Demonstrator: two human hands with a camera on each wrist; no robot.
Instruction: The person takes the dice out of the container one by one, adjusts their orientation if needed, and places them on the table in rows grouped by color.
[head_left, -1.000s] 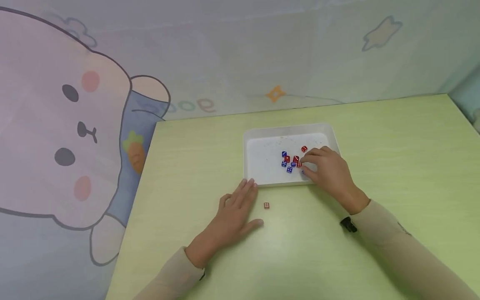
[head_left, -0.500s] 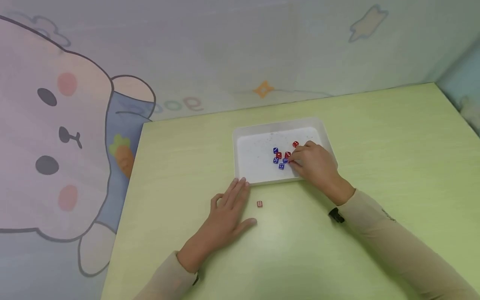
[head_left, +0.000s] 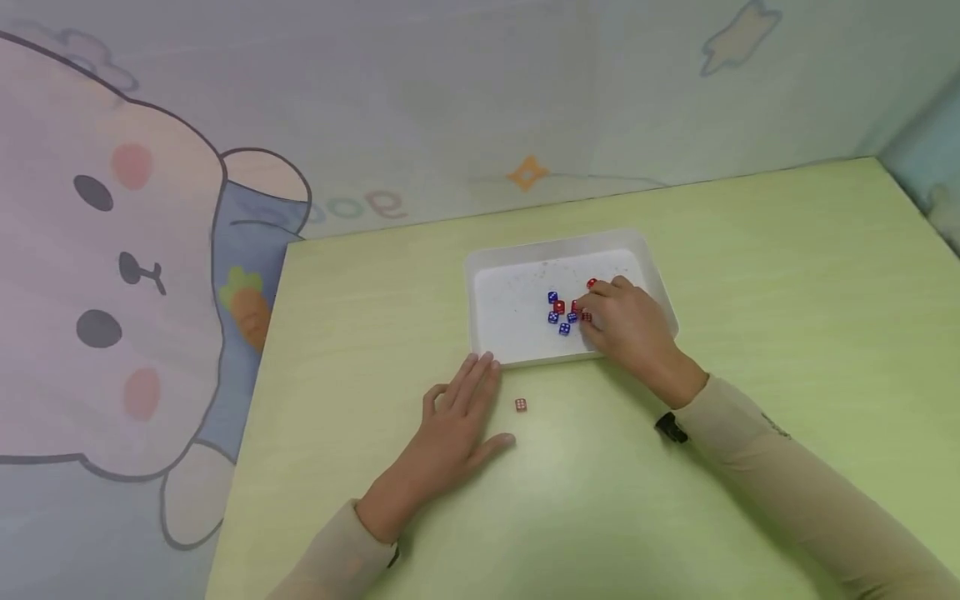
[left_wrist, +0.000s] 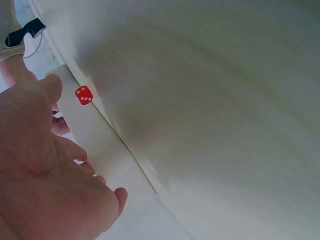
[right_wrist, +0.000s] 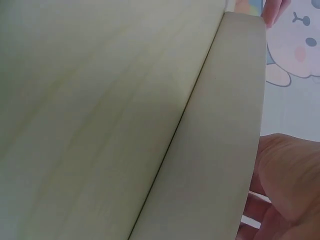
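A white tray (head_left: 491,275) on the green table holds several small blue and red dice (head_left: 558,310). My right hand (head_left: 600,317) reaches into the tray from the right, its thumb and forefinger curled and pinching a red die (head_left: 586,317) at the edge of the cluster. My left hand (head_left: 465,400) lies flat on the table, fingers straight, with the fingertips touching the tray's near left corner. A lone red die (head_left: 521,405) sits on the table just right of that hand; the left wrist view shows this die (left_wrist: 84,95) beside the palm.
The green table (head_left: 787,275) extends wide to the right and toward me. A cartoon-printed wall closes the back and left side. In the right wrist view the tray's outer wall (right_wrist: 220,125) fills the middle.
My right hand has slid a little left into the dice cluster and closed its fingertips on a red die. The left hand and the loose die stay put.
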